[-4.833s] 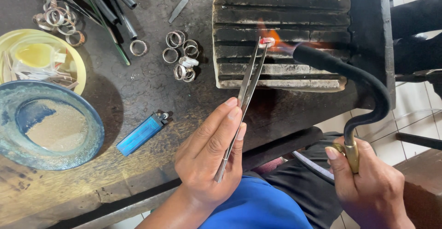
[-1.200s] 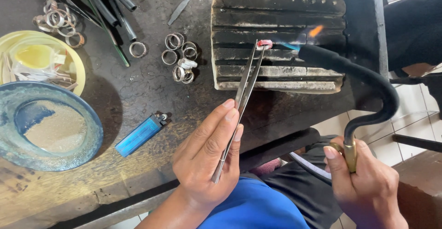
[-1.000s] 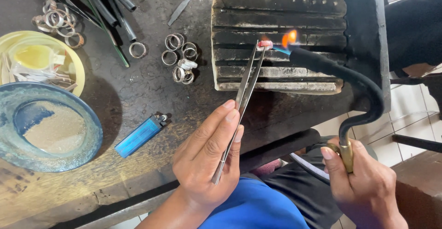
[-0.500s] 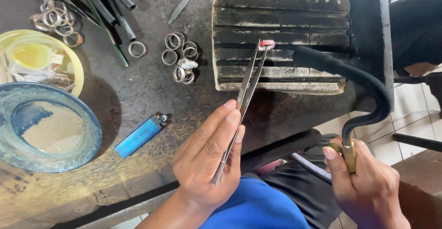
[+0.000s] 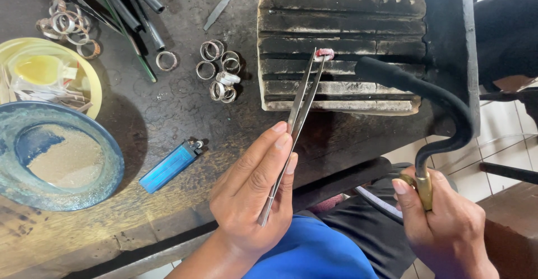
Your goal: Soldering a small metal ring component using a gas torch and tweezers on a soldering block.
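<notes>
Seen from the head camera, the left hand (image 5: pixel 252 195) pinches a pair of long steel tweezers (image 5: pixel 294 127) between thumb and fingers, closed firmly around their lower half, near the front edge of the dark, scorched desk (image 5: pixel 168 116). The tweezer tips meet on a small pale ring (image 5: pixel 325 53), holding it just over the grooved, charred soldering block (image 5: pixel 342 49) that lies toward the desk's right edge. The right hand (image 5: pixel 443 228) hangs off the desk's front right corner, wrapped tightly around the brass fitting of a torch (image 5: pixel 424 188); its black curved neck arches up and over the desk's edge, and its nozzle (image 5: pixel 372 66) rests just right of the ring, with no flame showing. The two hands are well apart. Left of the block, a loose cluster of silver rings (image 5: pixel 219 71) lies on the desk, and more rings (image 5: pixel 64 26) are heaped near the back left corner beside several dark rods (image 5: pixel 134 4). A blue lighter (image 5: pixel 170 167) lies near the front edge, between the left hand and a blue glazed dish (image 5: pixel 56 155) by the left edge, with a yellow bowl (image 5: pixel 50 71) just behind it.
</notes>
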